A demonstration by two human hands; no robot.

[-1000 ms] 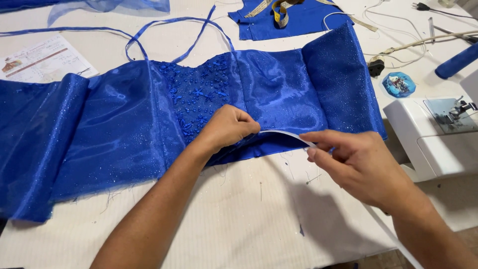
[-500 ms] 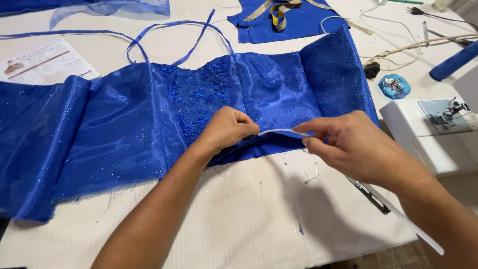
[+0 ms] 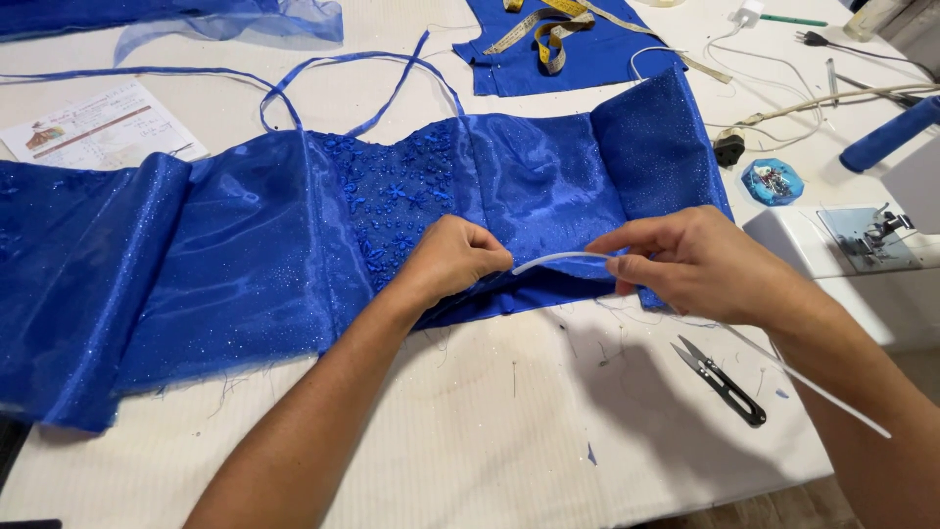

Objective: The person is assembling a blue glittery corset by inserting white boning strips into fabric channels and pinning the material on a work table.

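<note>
Blue satin bodice (image 3: 294, 255) spread flat on the white bench (image 3: 470, 431), beaded centre panel uppermost. Left hand (image 3: 452, 260), fingers curled shut, pinches the bodice's lower hem at the mouth of a channel. To its right, a white boning strip (image 3: 553, 260) bridges to the right hand (image 3: 700, 264), whose fingers are closed on the strip; its free tail trails further right. Thread snips (image 3: 725, 380) lie below the right hand. Step judged: feeding boning into the channel; next, push steadily while holding the hem taut. Compared with half a second earlier, the right hand sits farther from the left, exposing more strip.

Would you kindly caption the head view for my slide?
Both hands, left hand and right hand, feed a white strip into a blue beaded bodice.
</note>
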